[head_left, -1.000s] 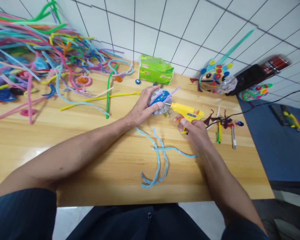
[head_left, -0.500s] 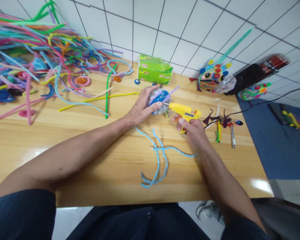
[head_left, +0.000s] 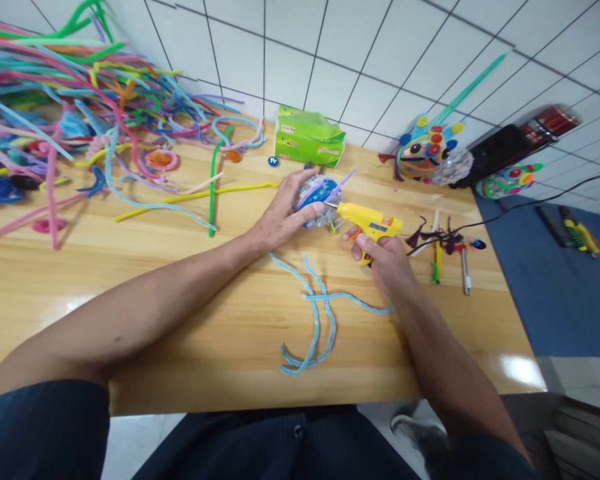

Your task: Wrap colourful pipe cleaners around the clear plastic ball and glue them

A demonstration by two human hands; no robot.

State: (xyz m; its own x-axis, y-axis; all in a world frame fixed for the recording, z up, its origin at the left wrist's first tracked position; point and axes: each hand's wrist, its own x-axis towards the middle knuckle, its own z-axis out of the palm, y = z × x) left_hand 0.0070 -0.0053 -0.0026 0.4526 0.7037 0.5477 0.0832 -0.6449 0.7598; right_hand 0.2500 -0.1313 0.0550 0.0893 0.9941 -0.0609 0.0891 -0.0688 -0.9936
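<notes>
Head cam: sparkly ball (head_left: 322, 192), blue patch up top & a purple strip (head_left: 349, 176) sticking off it, sits mid-table near the back, tilt hard to tell. My left hand (head_left: 290, 203) has it grasped from the left, thumb laid across the front. My right hand (head_left: 390, 257) is wrapped round the yellow glue gun (head_left: 373, 219), fingers by the orange trigger (head_left: 353, 235); can't tell if it's squeezed. Nozzle (head_left: 331, 205) points at the ball right by my L thumb tip, touching or just off, can't tell.

Main risk, I'd say: burnt thumb, if the nozzle's hot & slips left, or glue runs that way. Ball could also roll under the nozzle's push if my L grip slackens, & glue'd go astray. Too long a squeeze = prob. a blob.

Closest to me, blue stems (head_left: 316, 327) lie loose, crossing; one reaches toward my R forearm & could get swept along if that arm shifts. Black cord (head_left: 450, 235) trails off R past tassels (head_left: 415, 236) & a white cutter or pen (head_left: 467, 273); a snag there might tug the gun. Behind the ball, green packet (head_left: 307, 139); far L, big stem pile (head_left: 80, 80), well apart from the nozzle.
</notes>
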